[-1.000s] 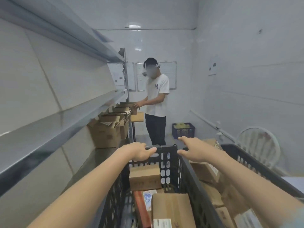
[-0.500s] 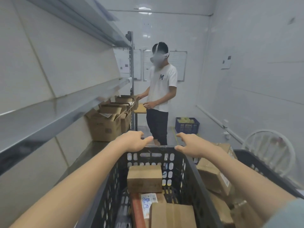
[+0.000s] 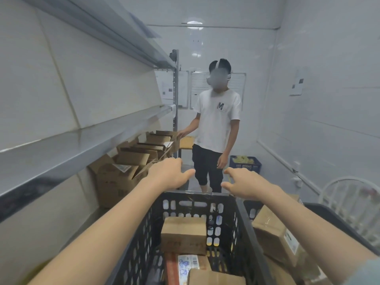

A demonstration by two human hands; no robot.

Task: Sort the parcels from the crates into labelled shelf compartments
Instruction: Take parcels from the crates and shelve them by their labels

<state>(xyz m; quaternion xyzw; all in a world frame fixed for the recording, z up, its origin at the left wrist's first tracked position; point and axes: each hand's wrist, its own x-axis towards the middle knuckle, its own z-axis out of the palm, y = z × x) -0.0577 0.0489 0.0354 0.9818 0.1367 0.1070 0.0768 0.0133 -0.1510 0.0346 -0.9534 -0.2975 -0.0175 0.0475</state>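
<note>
A black plastic crate [image 3: 197, 197] stands in front of me with cardboard parcels inside, among them a brown box [image 3: 183, 234] near its far wall. A second black crate [image 3: 337, 221] to the right holds a labelled brown parcel [image 3: 275, 237]. My left hand [image 3: 168, 174] and my right hand [image 3: 244, 183] reach forward above the first crate's far rim, fingers spread and relaxed, holding nothing. Grey metal shelves [image 3: 86, 136] run along the left wall.
Open cardboard boxes [image 3: 123, 171] stand on the lower shelf at the left. A person in a white T-shirt [image 3: 218, 128] stands in the aisle ahead, one hand on a box. A blue basket [image 3: 245, 164] sits on the floor behind; a white chair [image 3: 349, 194] is at right.
Both my hands have lifted off the crate's far rim and now hover above it. The person ahead has turned from the shelf to face me. My view has moved closer and tilted.
</note>
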